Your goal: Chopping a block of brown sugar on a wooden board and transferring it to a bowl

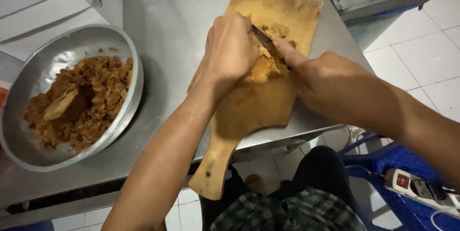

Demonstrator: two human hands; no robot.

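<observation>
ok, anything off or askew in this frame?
Yes: the wooden cutting board lies skewed, its handle sticking out past the steel table edge. A power strip sits loose on the blue chair. Nothing looks spilled.

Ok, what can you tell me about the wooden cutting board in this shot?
The cutting board is pale brown wood, paddle-shaped, with a handle overhanging the steel counter's front edge toward the person. It lies flat and looks worn and stained. A brown crumbly block sits on it, steadied by the left hand, while the right hand presses a knife blade into it.
</observation>
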